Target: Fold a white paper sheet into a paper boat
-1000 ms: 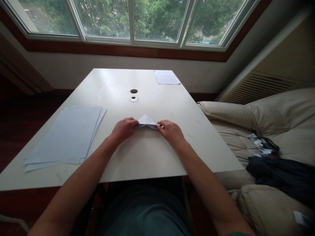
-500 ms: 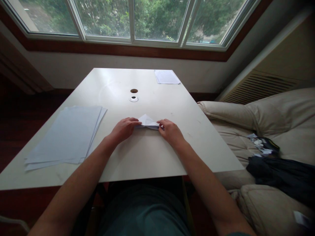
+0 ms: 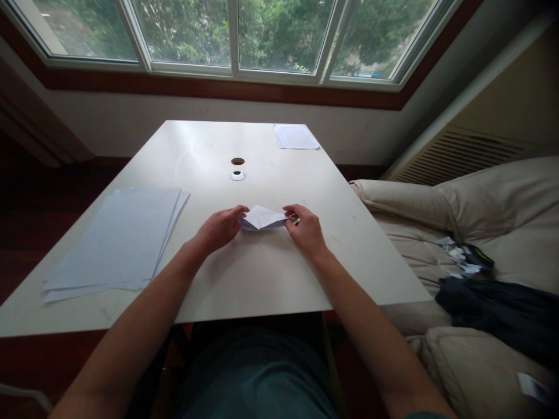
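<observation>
Between my two hands is a small folded sheet of white paper (image 3: 262, 217), with a raised point at its back and a creased front edge. My left hand (image 3: 222, 226) pinches its left end between thumb and fingers. At the opposite end my right hand (image 3: 304, 228) grips the paper's tip, fingers curled and thumb below. The paper is just over the white table (image 3: 262, 273); whether it touches the surface I cannot tell.
A stack of white sheets (image 3: 116, 238) lies on the table's left side. More paper (image 3: 296, 137) sits at the far right corner. Near the middle are a round hole (image 3: 237, 161) and a ring (image 3: 237, 176). A beige sofa (image 3: 406, 233) with dark cloth (image 3: 493, 308) stands right.
The folded paper has spread wider and its front has opened, showing more of its top face. My right hand has shifted slightly right, and my left fingers have lifted a little.
</observation>
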